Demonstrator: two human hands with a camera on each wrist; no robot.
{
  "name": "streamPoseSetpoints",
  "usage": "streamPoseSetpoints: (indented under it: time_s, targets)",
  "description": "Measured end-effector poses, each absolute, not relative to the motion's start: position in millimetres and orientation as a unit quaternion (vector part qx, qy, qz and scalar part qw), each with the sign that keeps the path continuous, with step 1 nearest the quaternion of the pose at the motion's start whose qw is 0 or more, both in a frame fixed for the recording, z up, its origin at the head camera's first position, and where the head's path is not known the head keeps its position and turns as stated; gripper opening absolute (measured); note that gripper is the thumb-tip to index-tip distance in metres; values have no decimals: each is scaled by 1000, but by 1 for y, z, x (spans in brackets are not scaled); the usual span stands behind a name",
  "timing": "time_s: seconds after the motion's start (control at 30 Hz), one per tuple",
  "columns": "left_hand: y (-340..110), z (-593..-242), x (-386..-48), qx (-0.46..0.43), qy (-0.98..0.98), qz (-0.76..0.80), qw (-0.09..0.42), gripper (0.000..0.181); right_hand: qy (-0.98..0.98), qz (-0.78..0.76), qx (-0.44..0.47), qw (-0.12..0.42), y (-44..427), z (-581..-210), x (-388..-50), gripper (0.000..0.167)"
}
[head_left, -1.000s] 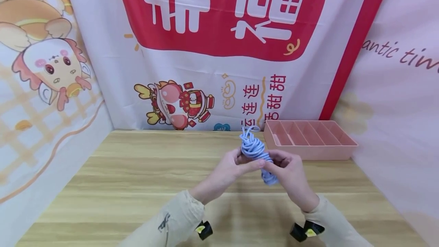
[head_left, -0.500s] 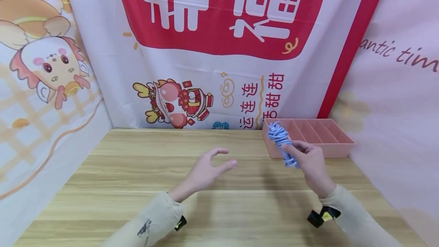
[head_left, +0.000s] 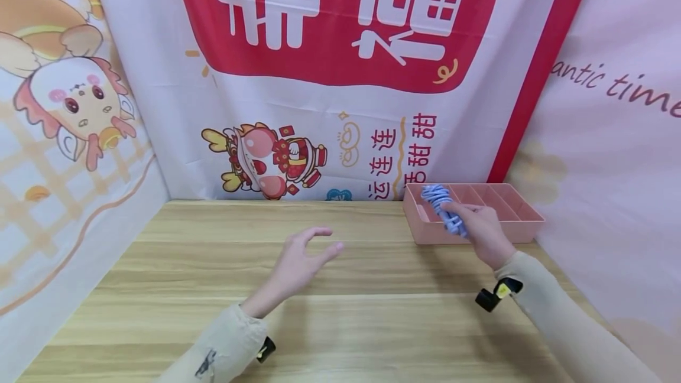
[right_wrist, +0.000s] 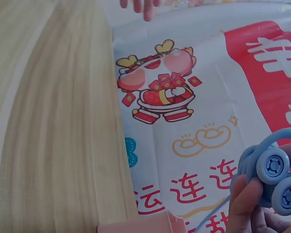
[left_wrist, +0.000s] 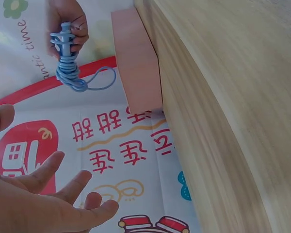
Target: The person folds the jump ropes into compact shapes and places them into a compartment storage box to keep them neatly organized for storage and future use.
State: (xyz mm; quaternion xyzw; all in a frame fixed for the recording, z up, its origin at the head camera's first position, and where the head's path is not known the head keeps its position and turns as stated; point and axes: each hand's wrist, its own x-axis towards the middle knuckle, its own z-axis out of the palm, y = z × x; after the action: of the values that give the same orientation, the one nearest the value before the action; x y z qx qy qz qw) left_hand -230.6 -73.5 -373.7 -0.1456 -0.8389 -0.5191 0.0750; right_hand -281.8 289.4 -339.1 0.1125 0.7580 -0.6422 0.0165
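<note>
My right hand (head_left: pixel 481 232) grips a wound-up blue jump rope (head_left: pixel 443 205), thumb on top and fingers around the bundle. Cord is wrapped about its handles, and two round handle ends (right_wrist: pixel 273 166) face the right wrist camera. A thin loop of cord hangs free in the left wrist view. The bundle is held tilted over the left end of a pink divided box (head_left: pixel 516 233); whether it touches the box cannot be told. My left hand (head_left: pixel 295 262) hovers above the table to the left, fingers spread and thumb apart, holding nothing.
The pink box has several narrow compartments and stands at the back right of the wooden table (head_left: pixel 186 276), against the back cloth (head_left: pixel 314 105). Printed cloth walls (head_left: pixel 601 194) rise on both sides. Black wrist cameras (head_left: pixel 486 300) hang under the sleeves.
Both hands held the jump rope at first. My left hand has let go and moved left, while my right hand has carried the bundle right and forward over the pink box.
</note>
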Motion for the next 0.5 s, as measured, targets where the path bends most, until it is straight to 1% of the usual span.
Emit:
streamPoseSetpoints:
  time_s: [0.13, 0.23, 0.33, 0.5]
  targets:
    - [-79, -377, -233, -144, -841, -516, 79, 54, 702, -698, 127, 68, 290, -332, -294, 76]
    - [-81, -378, -234, -143, -841, -516, 77, 52, 673, -722, 134, 90, 291, -329, -305, 74]
    - [-83, -378, -233, -139, -841, -518, 72, 53, 670, -723, 136, 99, 293, -329, -314, 74]
    - [-84, -379, -231, -131, -840, -522, 66, 53, 692, -702, 143, 92, 294, -332, -326, 76]
